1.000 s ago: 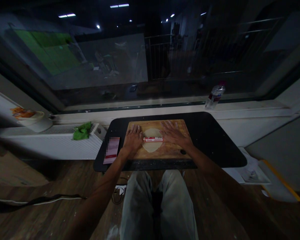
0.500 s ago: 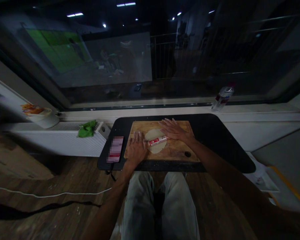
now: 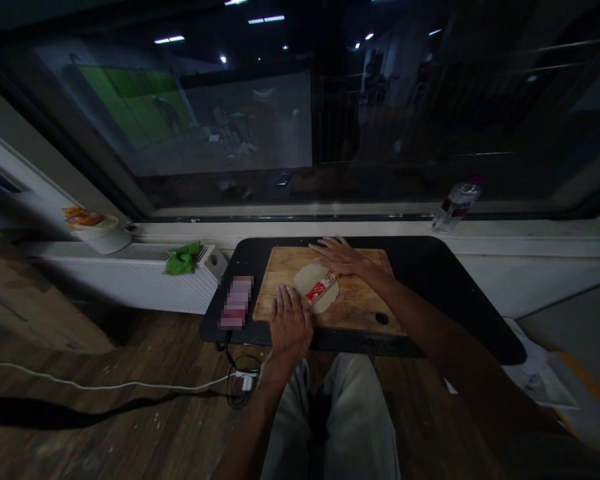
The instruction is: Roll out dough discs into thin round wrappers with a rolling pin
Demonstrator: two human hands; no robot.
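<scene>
A flattened round of dough [image 3: 307, 275] lies on a wooden cutting board [image 3: 280, 263]. Across it, on a slant, rests a rolling pin [image 3: 321, 289] with a red-and-white printed wrapper. My left hand [image 3: 291, 323] lies flat at the pin's near-left end, fingers stretched out over the board. At the far-right end my right hand [image 3: 337, 256] presses with its palm, fingers straight and pointing left. Both palms cover the ends of the pin. Neither hand has its fingers wrapped round it.
The board sits on a small black table [image 3: 430, 287]. A phone [image 3: 237, 302], its screen blurred, lies to the left. A water bottle [image 3: 455, 207] stands on the windowsill. A green cloth [image 3: 183, 259] and a white bowl [image 3: 105, 235] are on the radiator [image 3: 130, 273]. Cables [image 3: 243, 383] hang below.
The rolling pin has turned to a steeper slant on the dough. My left hand has come nearer to me and rightward; my right hand has shifted slightly. The camera view has moved a little.
</scene>
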